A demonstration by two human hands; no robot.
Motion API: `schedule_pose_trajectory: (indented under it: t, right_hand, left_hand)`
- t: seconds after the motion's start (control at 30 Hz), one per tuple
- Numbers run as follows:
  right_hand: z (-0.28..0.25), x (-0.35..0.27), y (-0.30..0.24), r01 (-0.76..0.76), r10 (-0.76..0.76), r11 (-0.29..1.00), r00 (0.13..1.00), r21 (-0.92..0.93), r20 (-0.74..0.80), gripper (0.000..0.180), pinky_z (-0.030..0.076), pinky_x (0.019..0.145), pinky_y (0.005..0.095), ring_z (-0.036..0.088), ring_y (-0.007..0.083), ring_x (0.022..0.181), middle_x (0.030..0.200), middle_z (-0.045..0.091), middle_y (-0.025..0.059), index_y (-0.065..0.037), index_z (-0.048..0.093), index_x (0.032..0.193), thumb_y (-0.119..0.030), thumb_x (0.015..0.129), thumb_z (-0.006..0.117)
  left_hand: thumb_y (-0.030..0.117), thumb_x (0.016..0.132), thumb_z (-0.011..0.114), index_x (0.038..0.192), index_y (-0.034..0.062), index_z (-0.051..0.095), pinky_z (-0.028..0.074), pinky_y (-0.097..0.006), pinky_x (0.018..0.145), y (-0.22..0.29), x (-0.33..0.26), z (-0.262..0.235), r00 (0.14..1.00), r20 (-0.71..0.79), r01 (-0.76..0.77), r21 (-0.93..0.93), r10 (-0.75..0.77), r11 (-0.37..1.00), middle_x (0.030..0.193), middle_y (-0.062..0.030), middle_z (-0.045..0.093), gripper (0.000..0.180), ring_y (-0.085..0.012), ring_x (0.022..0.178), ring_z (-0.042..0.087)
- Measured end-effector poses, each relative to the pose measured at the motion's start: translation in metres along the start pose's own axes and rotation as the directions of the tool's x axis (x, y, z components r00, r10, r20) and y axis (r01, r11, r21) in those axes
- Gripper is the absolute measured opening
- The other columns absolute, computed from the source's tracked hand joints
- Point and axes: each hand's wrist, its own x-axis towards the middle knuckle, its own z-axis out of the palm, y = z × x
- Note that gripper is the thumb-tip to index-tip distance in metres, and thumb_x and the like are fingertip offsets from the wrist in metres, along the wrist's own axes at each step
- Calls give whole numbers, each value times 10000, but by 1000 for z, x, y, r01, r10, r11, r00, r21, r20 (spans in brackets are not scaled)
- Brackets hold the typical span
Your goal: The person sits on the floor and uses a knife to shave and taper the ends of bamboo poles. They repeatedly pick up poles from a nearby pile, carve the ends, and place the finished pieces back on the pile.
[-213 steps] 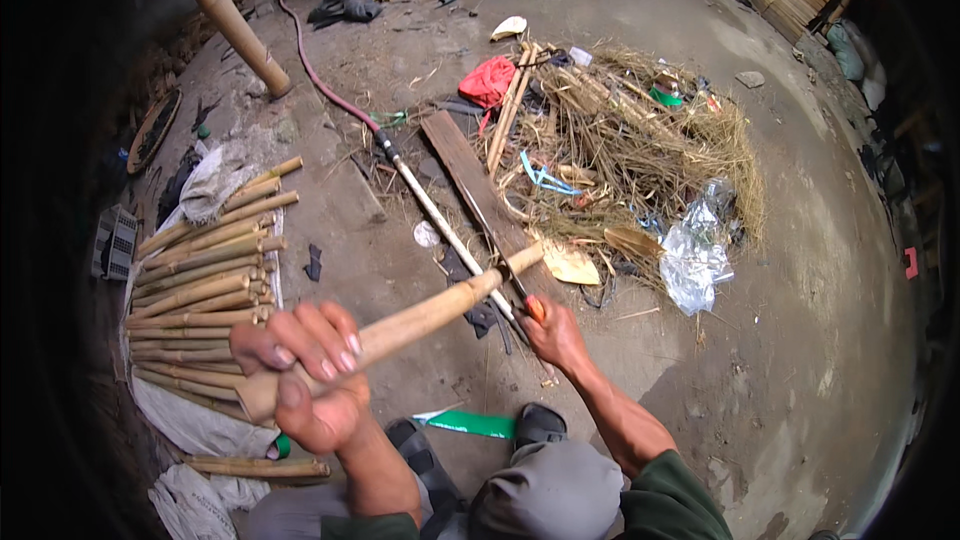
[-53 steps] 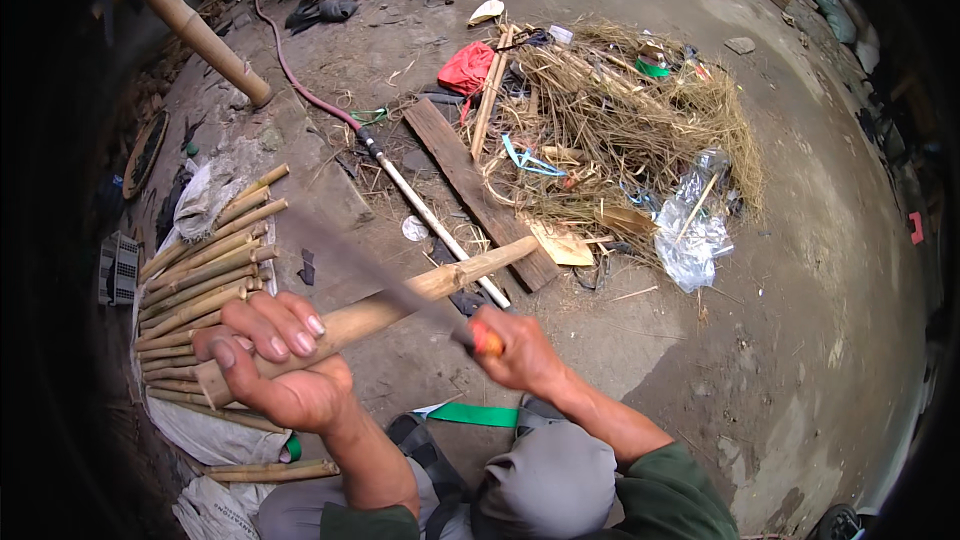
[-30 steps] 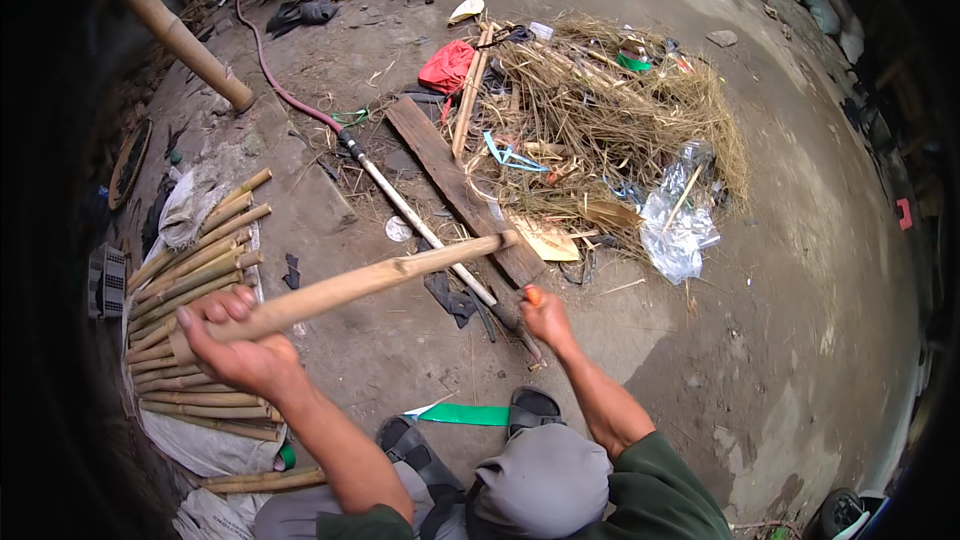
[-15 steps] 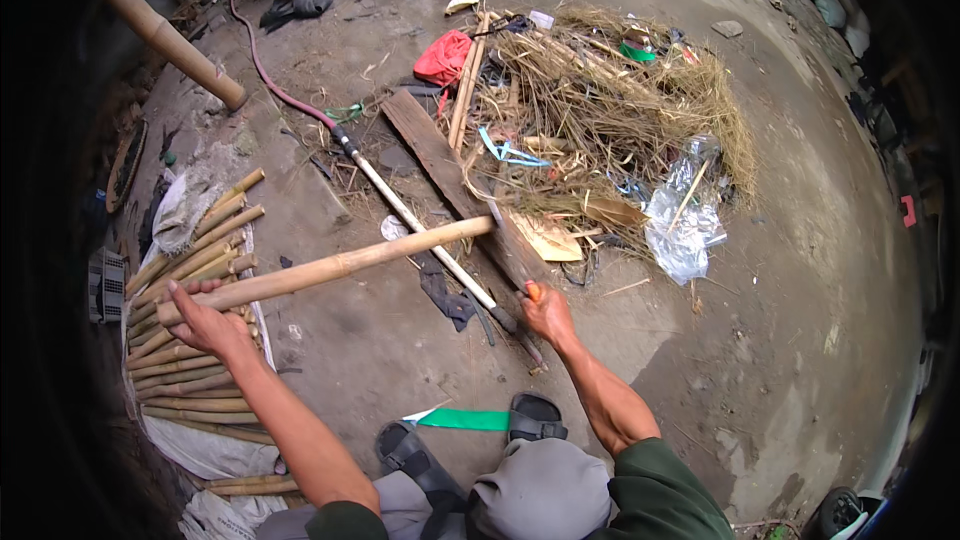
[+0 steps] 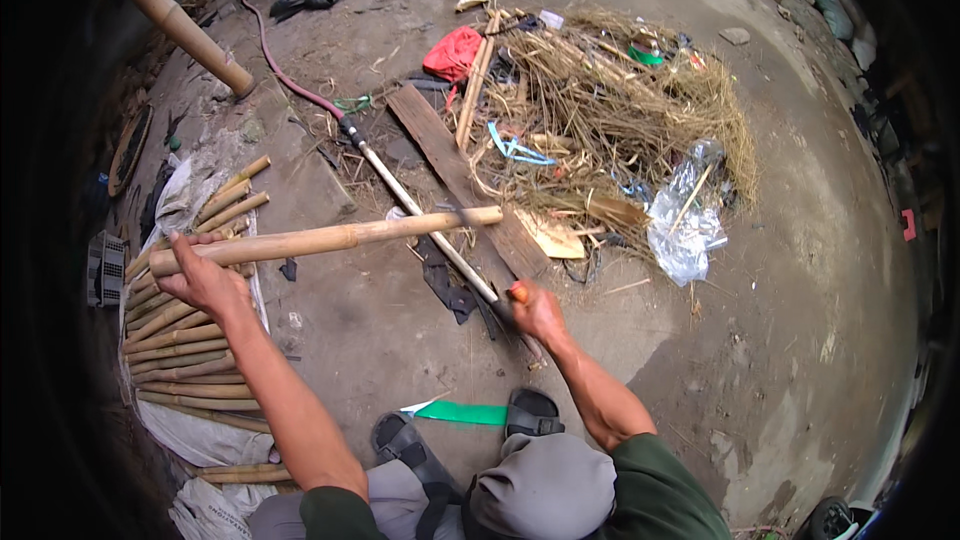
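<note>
My left hand (image 5: pixel 208 282) is closed round the near end of a bamboo pole (image 5: pixel 350 234), with the thumb up. The pole slopes slightly up to the right, and its far end lies across a brown wooden plank (image 5: pixel 440 145). An orange-handled tool (image 5: pixel 518 292) is gripped in my right hand (image 5: pixel 541 314); it looks like a knife. Its narrow dark blade reaches up toward the pole and crosses it a little short of the far end. Blur hides the exact contact. Beneath my left hand lies a stack of cut bamboo poles (image 5: pixel 185 350) on white sacking.
A heap of dry straw (image 5: pixel 610 90) holds a red bag (image 5: pixel 453 53) and clear plastic (image 5: pixel 690 220). A pale pipe (image 5: pixel 400 195) joined to a hose (image 5: pixel 285 80) runs under the pole. A thick bamboo post (image 5: pixel 185 25) stands back left. A green strip (image 5: pixel 462 413) lies between my sandals.
My right hand has shifted slightly left, and the blade has moved from the pole's far end inward along it. My left hand and the pole have moved a little left.
</note>
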Motion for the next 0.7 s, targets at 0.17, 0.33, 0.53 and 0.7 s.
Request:
schedule_pose_trajectory:
  t: [0.17,0.33,0.53,0.7]
  right_hand:
    - [0,2,15,-100,97,995,993,-30,-69,268,531,737,477,688,410,809,885,699,266,-27,670,991,-276,896,702]
    - [16,2,25,-18,36,983,994,181,-98,308,507,697,453,656,348,725,779,671,216,-20,645,932,-315,894,727]
    - [19,7,59,-22,41,995,979,94,-197,330,432,559,391,516,183,574,638,555,54,-58,549,760,-284,924,723]
    - [25,4,74,-271,281,923,960,274,5,302,441,608,431,512,222,616,656,557,136,-8,579,809,-258,882,731]
  left_hand:
    - [112,1003,659,1414,41,368,525,-349,634,19,-12,22,1000,-8,-5,-2,5,1000,862,-96,568,508,-190,658,575]
    - [129,1016,647,1424,51,359,511,-342,637,30,-16,51,999,31,-34,-42,35,999,790,-94,562,505,-188,643,571]
    - [168,1036,619,1460,20,329,517,-346,725,16,-14,55,999,49,-8,-52,10,999,921,-110,597,535,-179,744,583]
    - [273,1004,679,1497,-40,259,450,-378,1094,-37,-130,53,801,380,390,254,-462,885,1348,-189,526,719,-237,1245,547]
